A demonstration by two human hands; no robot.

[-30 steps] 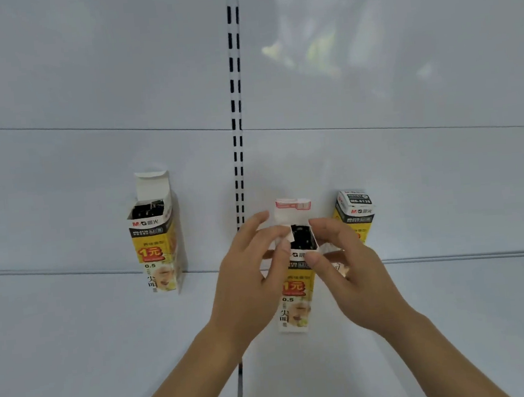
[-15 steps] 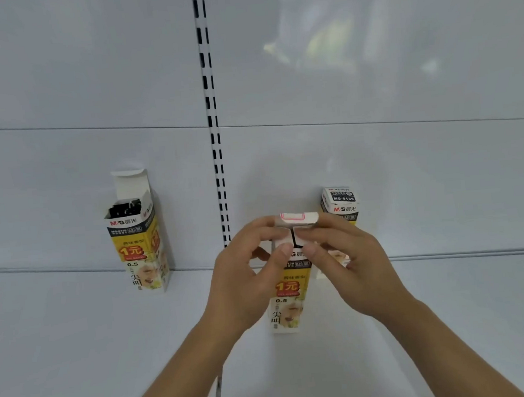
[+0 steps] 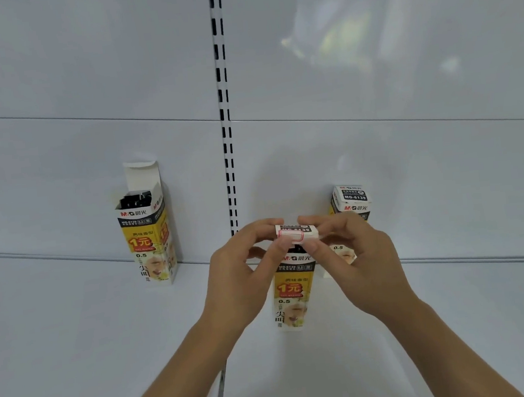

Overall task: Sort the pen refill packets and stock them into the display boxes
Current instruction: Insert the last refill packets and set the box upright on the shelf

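A yellow, white and black refill box stands upright on the white shelf in the middle of the view. My left hand and my right hand both pinch its top lid flap, which is folded down over the opening. A second box of the same kind stands at the left with its lid flap up and black refills showing inside. A third box with its lid down stands behind my right hand, partly hidden.
The white back panel carries a slotted upright strip running down the middle. A seam between two shelf boards runs toward me below my left forearm.
The middle box's lid flap stood up with black refills visible; my fingers have folded it down over the opening. The view shifted, so the boxes sit further left in frame.
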